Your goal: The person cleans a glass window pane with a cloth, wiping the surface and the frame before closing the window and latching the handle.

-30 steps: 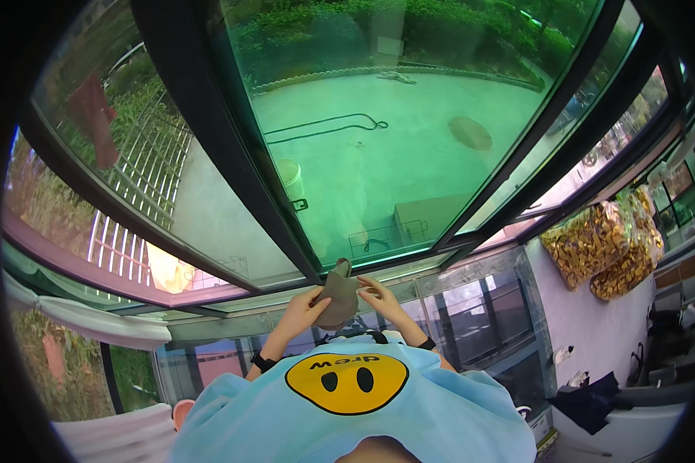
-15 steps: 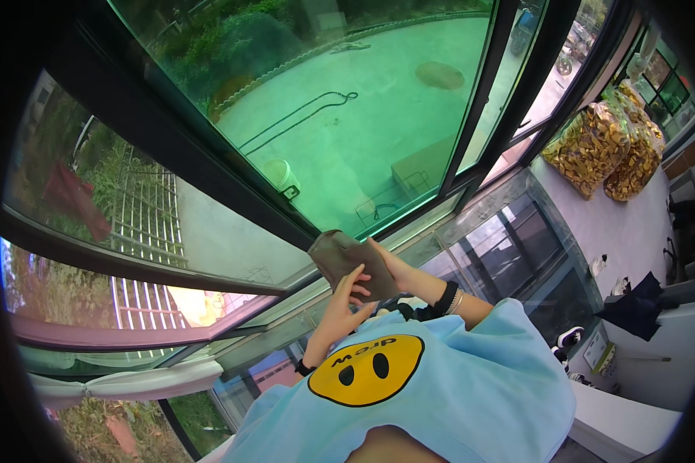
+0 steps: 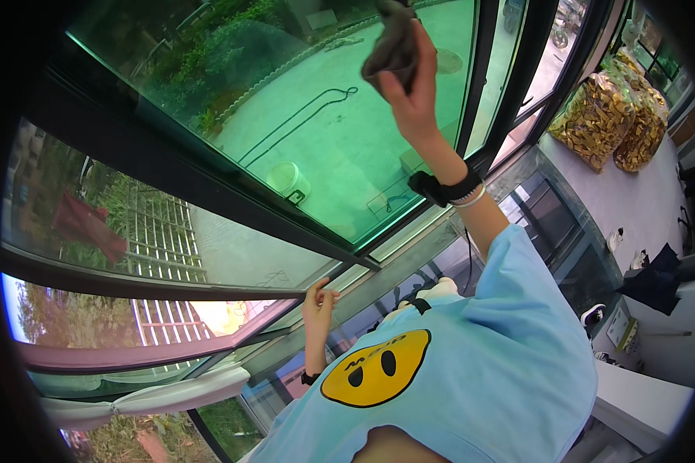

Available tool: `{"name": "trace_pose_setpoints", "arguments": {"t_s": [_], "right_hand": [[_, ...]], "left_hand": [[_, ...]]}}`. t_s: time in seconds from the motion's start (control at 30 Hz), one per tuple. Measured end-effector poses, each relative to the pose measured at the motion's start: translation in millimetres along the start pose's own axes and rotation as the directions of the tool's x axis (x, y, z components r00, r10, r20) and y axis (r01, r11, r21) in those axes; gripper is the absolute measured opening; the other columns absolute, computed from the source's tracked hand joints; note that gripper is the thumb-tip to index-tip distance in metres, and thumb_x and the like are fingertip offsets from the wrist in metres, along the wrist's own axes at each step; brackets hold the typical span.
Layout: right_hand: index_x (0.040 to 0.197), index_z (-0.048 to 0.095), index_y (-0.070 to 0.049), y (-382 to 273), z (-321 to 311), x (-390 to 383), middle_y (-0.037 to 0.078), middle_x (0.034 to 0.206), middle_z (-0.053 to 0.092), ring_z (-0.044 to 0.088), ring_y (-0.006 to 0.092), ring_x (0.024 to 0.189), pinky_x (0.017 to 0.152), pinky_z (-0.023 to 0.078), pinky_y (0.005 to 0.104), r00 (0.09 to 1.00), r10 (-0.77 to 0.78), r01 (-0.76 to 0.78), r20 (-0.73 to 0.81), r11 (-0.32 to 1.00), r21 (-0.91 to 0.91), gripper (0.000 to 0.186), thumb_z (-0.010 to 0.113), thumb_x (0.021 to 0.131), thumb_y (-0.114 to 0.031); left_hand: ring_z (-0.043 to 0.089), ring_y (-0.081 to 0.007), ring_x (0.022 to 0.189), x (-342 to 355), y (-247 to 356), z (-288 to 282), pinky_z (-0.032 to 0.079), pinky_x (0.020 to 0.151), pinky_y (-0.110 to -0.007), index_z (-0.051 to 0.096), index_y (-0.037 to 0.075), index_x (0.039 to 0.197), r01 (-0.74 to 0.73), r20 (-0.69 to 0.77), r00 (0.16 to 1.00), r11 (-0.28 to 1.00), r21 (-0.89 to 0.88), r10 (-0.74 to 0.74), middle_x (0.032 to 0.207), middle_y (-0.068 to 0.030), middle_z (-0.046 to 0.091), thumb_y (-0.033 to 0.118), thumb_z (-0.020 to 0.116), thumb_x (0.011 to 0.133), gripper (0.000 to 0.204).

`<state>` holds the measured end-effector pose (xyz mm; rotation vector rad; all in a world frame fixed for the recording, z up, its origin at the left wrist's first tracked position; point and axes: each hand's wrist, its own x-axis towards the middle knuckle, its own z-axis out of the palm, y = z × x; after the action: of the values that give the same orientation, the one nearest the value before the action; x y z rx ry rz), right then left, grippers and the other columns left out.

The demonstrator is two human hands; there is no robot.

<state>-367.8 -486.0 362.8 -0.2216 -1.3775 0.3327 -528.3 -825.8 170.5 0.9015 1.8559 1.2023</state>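
R hand (image 3: 417,104) up high w/ grey-brown cloth (image 3: 390,58), L hand (image 3: 318,302) low by frame

Cloth is bunched in R hand, in front of the green-tinted windowpane (image 3: 340,131), near top of view. R thumb presses its near side, fingers wrap the far side, so grip's closed on it; cloth hangs out past the thumb side. Can't tell if cloth touches the glass. R arm is stretched up & fwd, w/ a black wristband (image 3: 465,185) and a thin pale bracelet (image 3: 471,198) on the wrist.

L hand is raised just beside the lower end of the dark window frame (image 3: 170,193), fingers loosely bent & a bit parted. Can't tell if it touches the frame. Black band on L wrist too.

Person wears a light-blue T-shirt (image 3: 517,332) w/ a yellow face print (image 3: 376,369).

Thru the pane: pale bucket (image 3: 287,179) near the frame, dark bent rod (image 3: 305,123) lying on the ground, greenery at the back. White curtain (image 3: 162,397) lower L. Far R: 2 clear bags (image 3: 594,127) of gold-brown pieces on the floor, side by side; below them a dark fabric item (image 3: 655,284) and several shoes (image 3: 592,315).
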Motion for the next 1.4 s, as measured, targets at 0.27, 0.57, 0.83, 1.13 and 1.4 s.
{"name": "trace_pose_setpoints", "arguments": {"t_s": [0.27, 0.57, 0.83, 1.13, 1.4], "right_hand": [[0.119, 0.058, -0.018, 43.9, 50.2, -88.0, 0.017, 0.133, 0.044, 0.041, 0.0385, 0.122, 0.103, 0.027, 0.0545, 0.969, -0.237, 0.159, -0.068, 0.812, -0.562, 0.050, 0.051, 0.077, -0.044], [0.131, 0.037, 0.004, 86.9, 10.6, -303.2, 0.027, 0.138, 0.029, 0.026, 0.0472, 0.129, 0.106, 0.020, 0.0553, 0.927, 0.302, -0.375, -0.223, 0.753, -0.541, 0.070, 0.034, 0.091, -0.054], [0.142, 0.019, 0.005, 135.6, -0.9, -388.2, 0.028, 0.145, 0.021, 0.020, 0.0424, 0.135, 0.111, 0.015, 0.0458, 0.413, 0.634, -0.904, -0.654, 0.374, -0.208, 0.064, 0.037, 0.095, -0.035], [0.139, 0.025, 0.006, 136.0, -24.2, -214.2, 0.027, 0.145, 0.023, 0.022, 0.0421, 0.134, 0.110, 0.016, 0.0497, 0.777, 0.308, -0.575, -0.549, 0.702, -0.421, 0.064, 0.035, 0.095, -0.039], [0.134, 0.044, -0.009, 105.3, -39.2, -32.4, 0.021, 0.140, 0.034, 0.033, 0.0414, 0.127, 0.105, 0.024, 0.0553, 0.983, -0.150, 0.063, -0.102, 0.809, -0.585, 0.060, 0.050, 0.086, -0.044]], "left_hand": [[0.059, -0.0102, 0.072, 11.5, -6.5, 13.2, 0.047, 0.064, -0.022, 0.048, 0.001, 0.125, 0.053, 0.051, 0.997, 0.998, -0.040, -0.051, 0.086, -0.0079, 0.066, 0.006, 0.049, 0.091, 0.035], [0.061, -0.0109, 0.073, 12.7, -10.7, 9.8, 0.049, 0.065, -0.023, 0.057, 0.001, 0.116, 0.160, 0.037, 0.986, 0.984, 0.076, -0.164, 0.085, -0.0081, 0.067, 0.011, 0.050, 0.093, 0.026], [0.061, -0.0108, 0.074, 16.7, -0.9, 18.7, 0.049, 0.068, -0.022, 0.059, 0.000, 0.113, 0.150, 0.005, 0.988, 0.983, 0.107, -0.151, 0.084, -0.0078, 0.066, 0.007, 0.048, 0.093, 0.023], [0.057, -0.0083, 0.070, 7.5, 3.4, 41.0, 0.046, 0.065, -0.020, 0.062, 0.000, 0.107, 0.096, 0.057, 0.993, 0.994, 0.043, -0.099, 0.080, -0.0052, 0.063, 0.004, 0.047, 0.094, 0.020], [0.058, -0.0078, 0.068, 19.4, 4.0, 61.8, 0.046, 0.062, -0.020, 0.063, 0.000, 0.104, 0.077, 0.089, 0.993, 0.996, 0.051, -0.081, 0.078, -0.0046, 0.062, 0.003, 0.048, 0.093, 0.019]]}}
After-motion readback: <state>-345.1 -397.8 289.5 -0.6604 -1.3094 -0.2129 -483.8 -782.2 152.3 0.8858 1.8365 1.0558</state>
